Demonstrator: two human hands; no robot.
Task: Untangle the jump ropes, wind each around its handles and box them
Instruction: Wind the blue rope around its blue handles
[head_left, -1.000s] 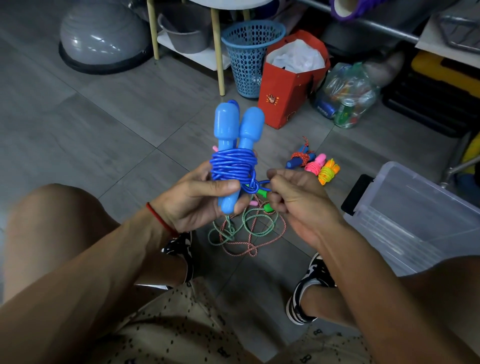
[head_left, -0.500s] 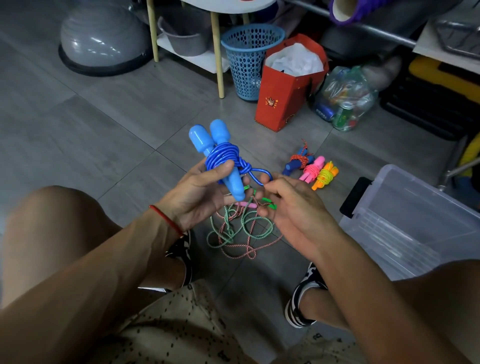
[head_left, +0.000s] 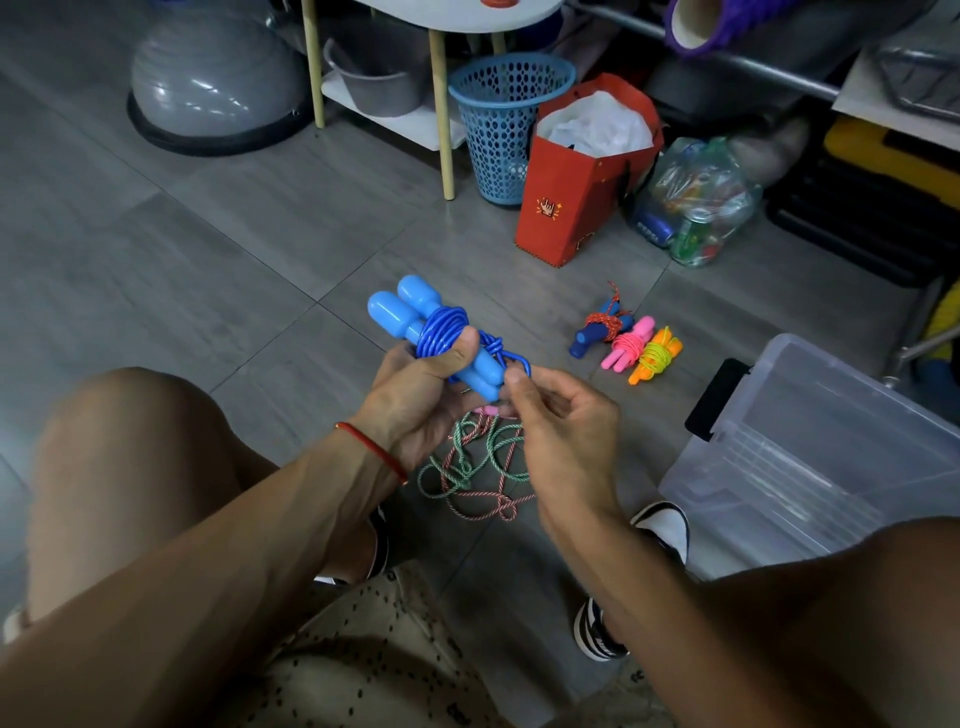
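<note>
My left hand (head_left: 415, 395) grips a blue jump rope (head_left: 415, 317), its cord wound round the two blue handles, which tilt up to the left. My right hand (head_left: 561, 415) pinches the blue cord's end loop beside the lower handle tips. On the floor under my hands lies a loose tangle of green and pink ropes (head_left: 478, 473). Three wound ropes lie side by side to the right: a dark blue one with red cord (head_left: 600, 327), a pink one (head_left: 628, 345), an orange one with yellow cord (head_left: 655, 356). The clear plastic box (head_left: 810, 457) stands open at the right.
I sit with my knees and shoes around the tangle. Further back stand a red paper bag (head_left: 576, 208), a blue mesh basket (head_left: 501, 124), a bag of bottles (head_left: 696, 202), a small table's legs (head_left: 441, 119) and a grey half ball (head_left: 213, 83). A black phone (head_left: 714, 397) leans on the box.
The wound blue rope has tipped from upright to leaning left and dropped lower. My right hand has drawn the cord's end into a knot-like loop at the bundle's side.
</note>
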